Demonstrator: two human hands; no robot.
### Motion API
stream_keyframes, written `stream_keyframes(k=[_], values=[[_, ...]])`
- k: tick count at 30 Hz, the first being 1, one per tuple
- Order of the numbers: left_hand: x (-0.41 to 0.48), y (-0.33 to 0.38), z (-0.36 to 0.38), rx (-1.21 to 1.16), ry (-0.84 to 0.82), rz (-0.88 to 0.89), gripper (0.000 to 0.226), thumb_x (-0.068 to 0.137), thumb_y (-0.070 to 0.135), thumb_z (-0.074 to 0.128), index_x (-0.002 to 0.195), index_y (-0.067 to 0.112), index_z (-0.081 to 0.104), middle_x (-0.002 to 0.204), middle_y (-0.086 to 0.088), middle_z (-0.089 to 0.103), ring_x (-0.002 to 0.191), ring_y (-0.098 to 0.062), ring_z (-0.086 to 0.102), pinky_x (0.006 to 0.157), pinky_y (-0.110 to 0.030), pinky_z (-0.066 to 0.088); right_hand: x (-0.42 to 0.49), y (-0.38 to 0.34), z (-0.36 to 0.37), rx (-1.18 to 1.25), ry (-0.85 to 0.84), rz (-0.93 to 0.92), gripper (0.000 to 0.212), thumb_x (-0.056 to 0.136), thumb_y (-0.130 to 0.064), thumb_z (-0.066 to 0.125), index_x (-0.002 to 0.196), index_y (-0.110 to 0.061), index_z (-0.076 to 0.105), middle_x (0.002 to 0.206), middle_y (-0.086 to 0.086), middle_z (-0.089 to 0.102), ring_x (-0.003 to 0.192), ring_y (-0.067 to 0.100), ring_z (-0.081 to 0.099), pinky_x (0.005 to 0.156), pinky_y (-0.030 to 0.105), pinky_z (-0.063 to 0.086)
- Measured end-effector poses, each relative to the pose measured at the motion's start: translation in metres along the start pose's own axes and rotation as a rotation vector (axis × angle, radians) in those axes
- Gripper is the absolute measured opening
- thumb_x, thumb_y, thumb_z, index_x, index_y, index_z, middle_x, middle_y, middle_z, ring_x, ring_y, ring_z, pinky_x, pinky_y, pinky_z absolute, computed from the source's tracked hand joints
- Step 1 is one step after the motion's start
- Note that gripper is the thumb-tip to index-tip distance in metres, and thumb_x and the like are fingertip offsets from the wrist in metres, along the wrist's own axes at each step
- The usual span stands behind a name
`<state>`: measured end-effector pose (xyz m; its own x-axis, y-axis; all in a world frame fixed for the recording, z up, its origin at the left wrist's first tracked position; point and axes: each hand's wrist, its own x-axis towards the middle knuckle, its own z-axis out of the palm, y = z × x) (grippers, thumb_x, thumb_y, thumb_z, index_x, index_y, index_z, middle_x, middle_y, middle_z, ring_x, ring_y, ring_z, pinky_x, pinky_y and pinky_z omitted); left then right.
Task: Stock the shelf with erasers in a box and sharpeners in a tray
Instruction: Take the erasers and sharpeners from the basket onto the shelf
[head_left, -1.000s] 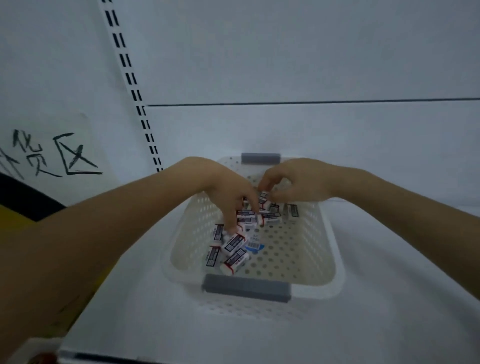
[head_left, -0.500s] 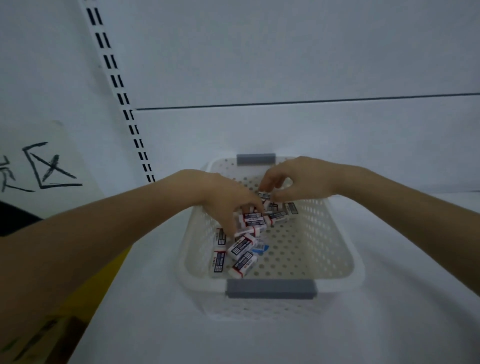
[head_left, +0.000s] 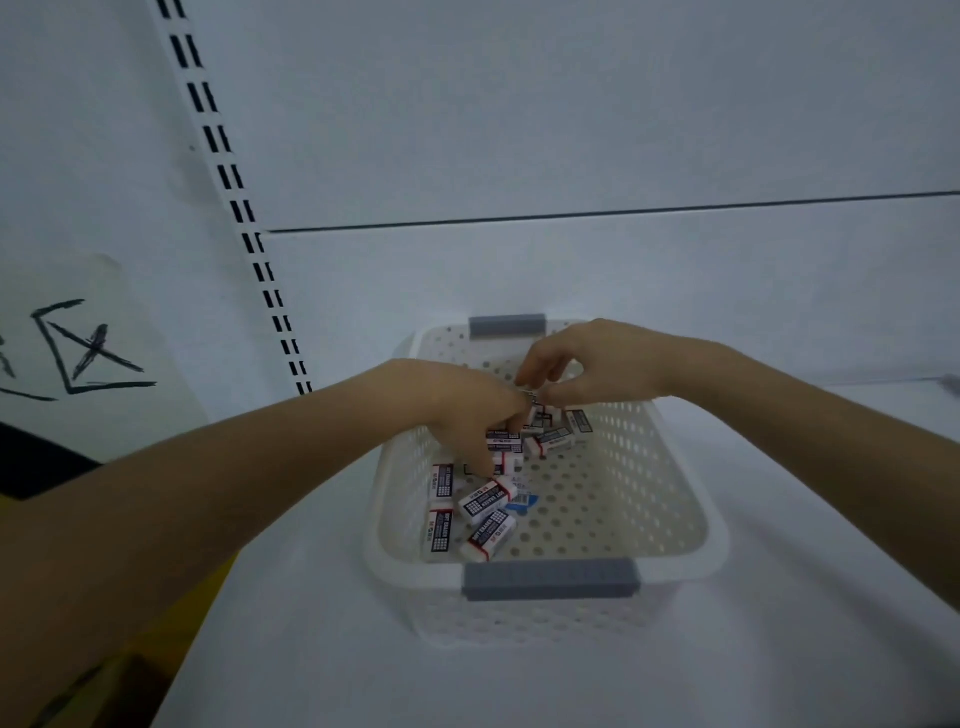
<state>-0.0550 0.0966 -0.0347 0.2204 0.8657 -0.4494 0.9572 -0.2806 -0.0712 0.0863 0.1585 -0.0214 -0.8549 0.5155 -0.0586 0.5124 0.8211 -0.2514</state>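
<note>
A white perforated basket (head_left: 670, 519) with grey handles stands on the white shelf. Several white erasers (head_left: 488, 501) with black and red sleeves lie loose on its left and back floor. My left hand (head_left: 462, 410) reaches down into the pile, its fingers curled around an eraser (head_left: 504, 441). Just behind it, over the back of the basket, my right hand (head_left: 597, 364) pinches a small eraser (head_left: 531, 399) between thumb and fingertips. The two hands almost touch. No sharpeners or tray are in sight.
The white shelf board (head_left: 779, 649) spreads around the basket, backed by a white panel. A slotted upright (head_left: 228, 176) runs up the back at left. A paper sign with black handwriting (head_left: 78, 358) hangs at far left. Something yellow (head_left: 197, 597) lies below the shelf's left edge.
The camera has shifted left, so the basket sits further right in view. Both hands stay in the basket; my left fingers have dug a little deeper among the erasers.
</note>
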Motion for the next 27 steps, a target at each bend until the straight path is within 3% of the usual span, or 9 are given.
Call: stream_keyframes(k=[9,12,15,19,24,27], values=[[0.004,0.001,0.001,-0.033,0.01,-0.031,0.053,0.079,0.028,0.069,0.119,0.011,0.039,0.091,0.003,0.046,0.083,-0.015,0.044,0.068,-0.022,0.035,0.0,0.001,0.001,0.004,0.015,0.0,0.026,0.086,-0.027,0.057,0.112,-0.027,0.06,0.111,-0.009,0.063,0.101,0.008,0.057,0.09,0.024,0.042],[0.002,-0.005,-0.001,-0.001,0.028,-0.065,0.052,0.075,0.034,0.071,0.117,0.012,0.049,0.106,-0.002,0.056,0.092,-0.018,0.052,0.074,-0.028,0.043,0.0,0.003,0.002,0.043,0.051,-0.01,0.026,0.086,-0.022,0.057,0.111,-0.024,0.06,0.106,-0.007,0.063,0.097,0.008,0.057,0.086,0.02,0.042],[-0.008,-0.017,-0.012,0.045,0.124,-0.105,0.046,0.074,0.035,0.071,0.111,0.014,0.053,0.105,-0.002,0.056,0.094,-0.021,0.054,0.08,-0.033,0.048,0.0,0.004,-0.002,0.011,0.068,-0.025,0.019,0.087,-0.019,0.058,0.106,-0.019,0.061,0.107,-0.005,0.063,0.098,0.009,0.057,0.085,0.021,0.043],[-0.024,-0.039,-0.028,-0.015,0.319,-0.137,0.046,0.072,0.032,0.073,0.109,0.016,0.049,0.101,0.0,0.05,0.09,-0.018,0.049,0.077,-0.029,0.043,0.008,0.0,-0.009,-0.153,-0.108,-0.027,0.036,0.083,-0.026,0.064,0.118,-0.022,0.055,0.117,-0.003,0.056,0.102,0.014,0.052,0.089,0.028,0.043],[-0.028,-0.053,-0.018,-0.215,0.517,-0.102,0.042,0.072,0.022,0.072,0.109,0.013,0.052,0.101,0.0,0.05,0.092,-0.017,0.048,0.081,-0.028,0.043,0.033,-0.008,0.002,-0.334,-0.38,-0.009,0.074,0.079,-0.036,0.069,0.141,-0.026,0.031,0.144,0.001,0.035,0.13,0.022,0.036,0.106,0.039,0.034],[-0.029,-0.053,-0.009,-0.291,0.605,-0.076,0.042,0.072,0.018,0.072,0.109,0.011,0.053,0.104,-0.004,0.051,0.094,-0.018,0.049,0.084,-0.03,0.043,0.048,-0.008,0.01,-0.227,-0.418,-0.013,0.068,0.081,-0.037,0.066,0.139,-0.025,0.034,0.144,0.002,0.036,0.125,0.023,0.043,0.104,0.039,0.038]])
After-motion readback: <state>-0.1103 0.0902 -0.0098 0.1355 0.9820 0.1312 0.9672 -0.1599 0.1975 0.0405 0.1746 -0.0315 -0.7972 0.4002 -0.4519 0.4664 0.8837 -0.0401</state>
